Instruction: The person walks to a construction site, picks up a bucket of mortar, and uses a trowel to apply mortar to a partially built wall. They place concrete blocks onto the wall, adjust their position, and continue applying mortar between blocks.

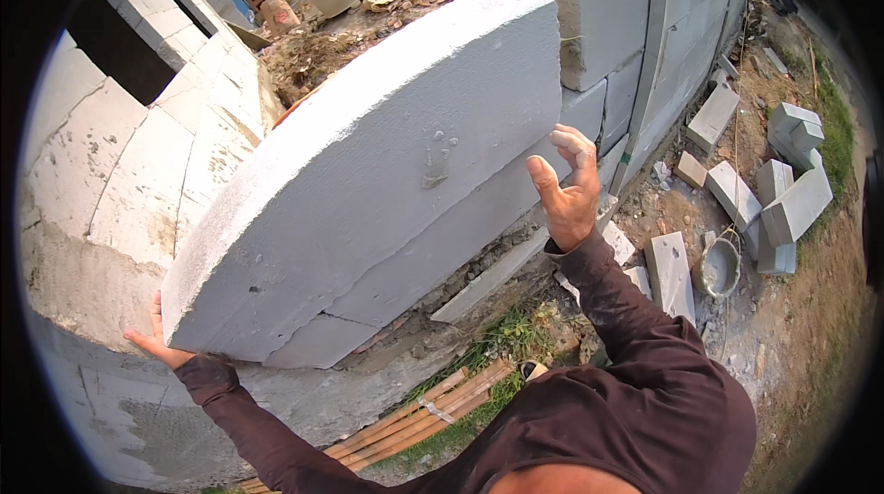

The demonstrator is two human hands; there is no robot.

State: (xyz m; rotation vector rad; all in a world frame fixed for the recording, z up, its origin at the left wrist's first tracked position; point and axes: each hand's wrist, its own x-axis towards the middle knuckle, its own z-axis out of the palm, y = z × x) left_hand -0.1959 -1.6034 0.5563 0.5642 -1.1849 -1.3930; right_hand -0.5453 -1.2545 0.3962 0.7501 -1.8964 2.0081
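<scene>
A large white aerated concrete block (368, 153) lies along the top of a wall course of similar blocks, its long face towards me. My left hand (164, 339) rests against the block's near left end. Its visible fingers are stretched and apart, and the rest of them are hidden by the block's corner. Off the block's right end, my right hand (573, 188) is raised with dusty fingers half bent and the thumb apart. Nothing shows in it, and it looks just clear of the block's face. A gap separates this block from the neighbouring block (589, 15).
An upright metal straightedge (652, 61) stands against the wall on the right. Loose block pieces (799, 204) and a bucket (717, 267) lie on the ground there. Bamboo strips (433, 416) lie below the wall. Another block wall (138, 153) meets it at left.
</scene>
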